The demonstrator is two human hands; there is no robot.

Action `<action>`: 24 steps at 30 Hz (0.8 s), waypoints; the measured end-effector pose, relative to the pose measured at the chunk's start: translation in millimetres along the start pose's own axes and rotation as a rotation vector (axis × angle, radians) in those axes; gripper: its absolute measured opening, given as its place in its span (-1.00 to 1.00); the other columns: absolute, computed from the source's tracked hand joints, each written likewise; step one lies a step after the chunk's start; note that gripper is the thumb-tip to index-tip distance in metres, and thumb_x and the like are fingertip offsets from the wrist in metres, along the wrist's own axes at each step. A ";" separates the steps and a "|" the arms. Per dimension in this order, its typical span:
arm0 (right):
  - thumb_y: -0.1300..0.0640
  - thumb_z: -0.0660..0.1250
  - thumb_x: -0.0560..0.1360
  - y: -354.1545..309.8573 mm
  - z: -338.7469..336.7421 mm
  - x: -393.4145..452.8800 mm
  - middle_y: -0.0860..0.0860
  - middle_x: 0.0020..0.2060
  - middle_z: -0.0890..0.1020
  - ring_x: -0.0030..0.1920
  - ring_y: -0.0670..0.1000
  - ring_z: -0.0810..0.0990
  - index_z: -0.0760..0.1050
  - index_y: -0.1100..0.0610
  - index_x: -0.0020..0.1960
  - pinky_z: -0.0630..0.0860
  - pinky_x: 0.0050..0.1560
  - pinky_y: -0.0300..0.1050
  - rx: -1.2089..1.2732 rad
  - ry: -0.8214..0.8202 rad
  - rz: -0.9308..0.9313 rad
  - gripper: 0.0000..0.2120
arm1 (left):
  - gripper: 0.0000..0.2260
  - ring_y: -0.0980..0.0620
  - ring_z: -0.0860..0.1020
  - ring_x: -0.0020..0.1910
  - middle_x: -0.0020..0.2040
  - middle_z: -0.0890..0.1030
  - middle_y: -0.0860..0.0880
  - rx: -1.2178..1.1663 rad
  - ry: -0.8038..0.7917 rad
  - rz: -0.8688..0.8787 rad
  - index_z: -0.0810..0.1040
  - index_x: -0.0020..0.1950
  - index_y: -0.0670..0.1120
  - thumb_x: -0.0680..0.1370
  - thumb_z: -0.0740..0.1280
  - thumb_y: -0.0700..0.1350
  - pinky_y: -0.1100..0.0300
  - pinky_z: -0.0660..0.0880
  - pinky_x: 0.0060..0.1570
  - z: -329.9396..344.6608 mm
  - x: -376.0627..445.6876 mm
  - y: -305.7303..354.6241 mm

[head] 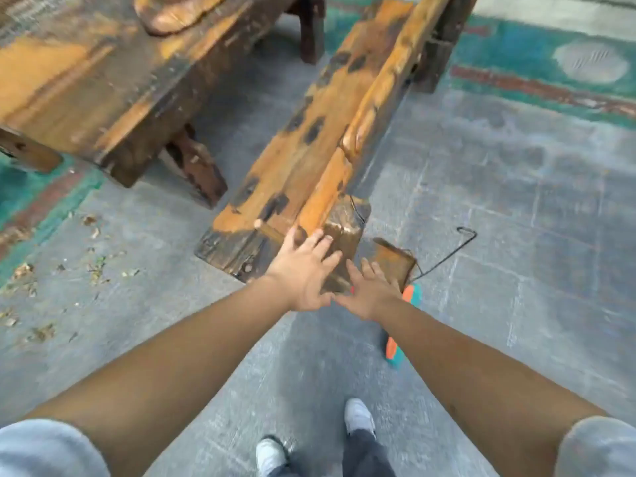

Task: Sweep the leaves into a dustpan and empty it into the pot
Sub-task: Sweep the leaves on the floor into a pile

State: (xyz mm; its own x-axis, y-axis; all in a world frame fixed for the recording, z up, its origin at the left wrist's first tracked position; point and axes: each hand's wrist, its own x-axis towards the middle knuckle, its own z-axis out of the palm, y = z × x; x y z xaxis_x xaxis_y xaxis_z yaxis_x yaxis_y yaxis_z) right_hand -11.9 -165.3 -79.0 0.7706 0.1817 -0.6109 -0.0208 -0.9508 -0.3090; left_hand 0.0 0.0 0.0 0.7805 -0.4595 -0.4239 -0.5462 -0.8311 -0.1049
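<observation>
Orange-stained wood, that bench (320, 139); both hands reached for its near end, left hand (303, 273) and right hand (368, 292) with fingers spread, holding nothing. Leaves (31, 277) lay well left of the bench. No dustpan spotted yet, so sweeping hadn't started; fetching tools probably came next.

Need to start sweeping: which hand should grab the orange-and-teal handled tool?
Right. The right hand hovers open directly beside the orange-and-teal handled tool; the left hand is farther away, over the worn wooden bench end.
</observation>
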 end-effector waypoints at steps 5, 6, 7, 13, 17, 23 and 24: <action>-0.36 0.10 0.48 39.3 62.5 51.0 0.04 0.57 -0.06 0.56 0.09 -0.07 -0.11 -0.08 0.57 0.04 0.47 0.20 0.196 -0.086 0.188 -0.21 | -0.33 -0.14 -0.09 0.55 0.57 0.02 -0.16 0.129 -0.144 0.171 0.02 0.55 -0.03 0.53 0.16 0.20 -0.26 -0.14 0.43 56.3 59.3 29.4; -0.34 0.09 0.50 45.1 75.1 65.2 0.06 0.57 -0.05 0.56 0.10 -0.06 -0.11 -0.06 0.57 0.05 0.48 0.20 0.284 -0.110 0.235 -0.22 | -0.33 -0.15 -0.09 0.55 0.57 0.03 -0.17 0.159 -0.165 0.189 0.03 0.55 -0.04 0.53 0.18 0.16 -0.24 -0.14 0.44 68.3 73.0 31.6; -0.31 0.09 0.52 51.6 86.6 79.9 0.09 0.57 -0.03 0.56 0.12 -0.03 -0.11 -0.03 0.57 0.06 0.49 0.18 0.384 -0.119 0.274 -0.24 | -0.34 -0.16 -0.08 0.55 0.57 0.03 -0.18 0.197 -0.175 0.206 0.02 0.55 -0.05 0.54 0.20 0.12 -0.23 -0.13 0.45 78.9 86.3 33.4; -0.12 0.06 0.63 73.1 123.6 152.9 0.18 0.49 0.25 0.47 0.22 0.24 -0.01 0.12 0.57 0.20 0.40 -0.03 1.126 -0.018 0.600 -0.39 | -0.35 -0.19 0.03 0.54 0.55 0.08 -0.22 0.398 -0.250 0.215 -0.02 0.56 -0.11 0.56 0.23 -0.05 -0.18 -0.01 0.44 131.4 152.4 39.7; -0.17 0.14 0.57 88.7 160.6 198.8 0.15 0.12 0.55 0.04 0.15 0.56 0.15 0.04 0.52 0.53 0.02 0.04 1.523 0.021 0.840 -0.41 | -0.53 -0.16 0.41 0.28 0.30 0.48 -0.16 0.395 -0.301 0.229 0.21 0.46 -0.15 0.55 0.19 -0.18 0.03 0.29 0.16 152.1 182.0 58.1; 0.12 0.22 0.60 95.8 188.8 224.5 0.08 -0.24 0.52 -0.28 0.01 0.56 0.38 0.20 0.23 0.62 -0.26 -0.12 1.924 0.016 0.836 -0.75 | -0.72 -0.13 0.57 0.14 0.18 0.58 -0.07 0.272 -0.309 0.178 0.43 0.28 -0.12 0.59 0.12 -0.24 0.10 0.34 -0.13 171.7 194.9 72.6; 0.17 0.21 0.61 94.6 188.5 224.4 0.08 -0.28 0.50 -0.32 0.00 0.55 0.36 0.20 0.19 0.60 -0.36 -0.13 1.976 0.026 0.835 -0.81 | -0.73 -0.14 0.58 0.12 0.16 0.58 -0.07 0.264 -0.308 0.185 0.44 0.26 -0.12 0.59 0.12 -0.24 0.09 0.35 -0.15 173.0 193.0 72.3</action>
State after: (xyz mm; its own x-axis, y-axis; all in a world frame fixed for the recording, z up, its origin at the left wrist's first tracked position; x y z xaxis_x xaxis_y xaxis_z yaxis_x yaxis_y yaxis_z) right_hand 39.0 -167.2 -382.7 0.2374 -0.0517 -0.9700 -0.7241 0.6563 -0.2121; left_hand 58.5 -94.5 -245.0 0.5572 -0.4451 -0.7010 -0.7583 -0.6167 -0.2112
